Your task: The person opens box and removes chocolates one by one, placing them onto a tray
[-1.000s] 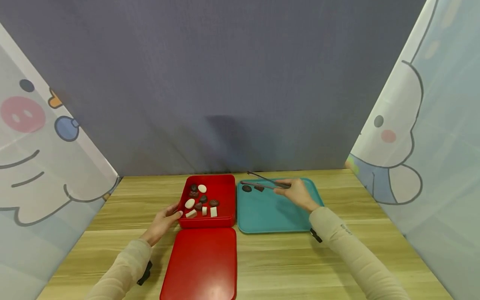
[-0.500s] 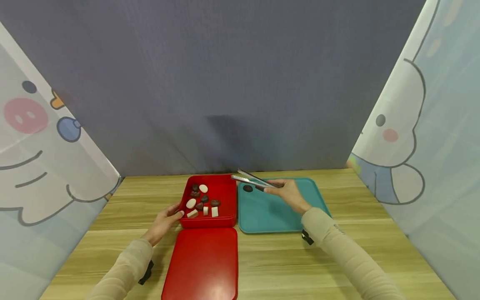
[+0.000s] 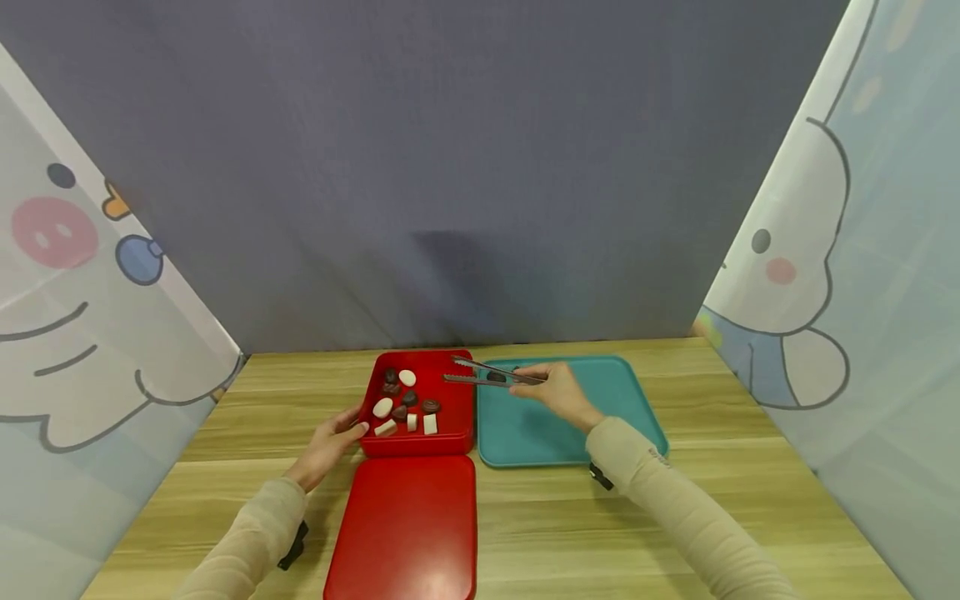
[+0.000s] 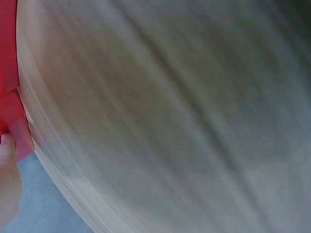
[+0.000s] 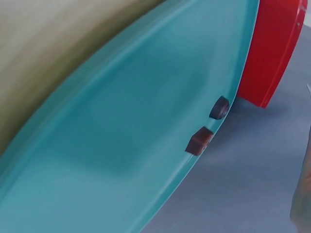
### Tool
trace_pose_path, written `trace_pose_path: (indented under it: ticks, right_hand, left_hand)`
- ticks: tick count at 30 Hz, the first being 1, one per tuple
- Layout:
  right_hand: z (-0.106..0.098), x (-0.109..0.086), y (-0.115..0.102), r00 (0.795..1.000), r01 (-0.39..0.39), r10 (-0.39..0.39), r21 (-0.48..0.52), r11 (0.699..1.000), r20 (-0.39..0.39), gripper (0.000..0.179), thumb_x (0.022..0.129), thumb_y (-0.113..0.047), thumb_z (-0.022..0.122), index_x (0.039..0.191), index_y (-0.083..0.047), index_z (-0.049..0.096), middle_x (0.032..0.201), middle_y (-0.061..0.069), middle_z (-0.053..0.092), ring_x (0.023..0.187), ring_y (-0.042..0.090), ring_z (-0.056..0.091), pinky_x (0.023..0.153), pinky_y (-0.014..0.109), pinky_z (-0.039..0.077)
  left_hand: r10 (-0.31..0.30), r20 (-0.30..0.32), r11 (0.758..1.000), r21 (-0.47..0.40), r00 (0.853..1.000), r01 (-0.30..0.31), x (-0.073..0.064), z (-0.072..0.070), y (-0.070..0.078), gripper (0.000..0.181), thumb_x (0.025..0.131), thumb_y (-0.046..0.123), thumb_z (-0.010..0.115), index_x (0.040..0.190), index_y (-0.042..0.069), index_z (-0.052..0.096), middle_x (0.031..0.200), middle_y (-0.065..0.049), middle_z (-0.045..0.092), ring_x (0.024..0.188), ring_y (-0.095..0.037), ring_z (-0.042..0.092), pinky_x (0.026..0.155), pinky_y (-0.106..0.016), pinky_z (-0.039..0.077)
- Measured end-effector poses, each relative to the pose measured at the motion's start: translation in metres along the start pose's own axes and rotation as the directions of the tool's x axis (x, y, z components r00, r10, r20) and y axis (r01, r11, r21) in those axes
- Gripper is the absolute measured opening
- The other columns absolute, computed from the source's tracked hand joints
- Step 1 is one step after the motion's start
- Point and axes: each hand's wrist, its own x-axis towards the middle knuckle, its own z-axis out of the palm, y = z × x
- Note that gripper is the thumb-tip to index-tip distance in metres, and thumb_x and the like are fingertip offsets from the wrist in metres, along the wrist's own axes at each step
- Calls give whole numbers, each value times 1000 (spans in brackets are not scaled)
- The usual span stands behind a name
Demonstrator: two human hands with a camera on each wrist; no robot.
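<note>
My left hand (image 3: 326,450) grips the left side of a red box (image 3: 416,447), thumb at the rim. In it lie several white chocolates (image 3: 382,407) and dark chocolates (image 3: 431,406), mostly toward its left half. My right hand (image 3: 558,396) holds metal tongs (image 3: 468,380), their tips spread apart over the box's right part with nothing between them. On the teal tray (image 3: 547,433), to the right, sit a dark round chocolate (image 5: 219,108) and a brown angular chocolate (image 5: 199,141) by the far edge; in the head view the right hand and tongs partly cover them.
A flat red lid (image 3: 405,529) lies on the wooden table (image 3: 547,533) in front of the box. The tray stands right beside the box. A grey curtain (image 3: 465,167) hangs behind the table, with printed cloth panels at both sides.
My right hand has moved left with the tongs, from over the tray until their tips reach over the box's right part. My left hand stays on the box.
</note>
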Motion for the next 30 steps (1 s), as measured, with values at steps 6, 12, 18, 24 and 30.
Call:
trace_pose_path:
  ticks: [6,12,18,24,30]
  right_hand:
    - [12,-2,-4,999,46,-43,-107,993,30,33,76,-21,75,106,-11,71,110,6,65,91,15,65,76,34,55]
    - [24,-4,-6,994,101,-93,-167,981,53,28,77,-18,74,103,-8,71,103,13,68,87,15,66,69,27,55]
    - [34,-3,-8,989,145,-133,-216,966,66,26,78,-16,73,101,-5,72,98,11,69,81,14,65,64,23,54]
    - [41,0,-9,984,176,-163,-277,944,70,21,79,-14,72,98,-5,73,89,4,71,74,12,65,61,22,53]
    - [45,2,-9,976,218,-204,-317,923,77,21,78,-13,73,96,-2,73,84,3,72,66,6,61,57,21,51]
  left_hand:
    - [3,-9,1000,7,1000,-3,1,1,0,58,96,21,48,144,-1,23,146,-22,29,133,-34,30,106,-47,33]
    - [-1,-13,1000,12,1000,1,2,0,2,57,97,19,47,144,-1,23,146,-22,29,133,-34,30,106,-47,34]
    - [-14,-11,1000,12,1000,14,0,2,2,59,97,21,47,145,-1,22,146,-22,28,133,-35,30,105,-47,34]
    - [-12,-15,1000,20,1000,13,1,2,1,59,97,22,47,144,-2,22,146,-23,27,134,-36,29,106,-48,32]
    - [-19,-14,1000,13,1000,20,0,1,1,59,97,23,47,145,0,22,147,-22,27,134,-36,28,106,-50,31]
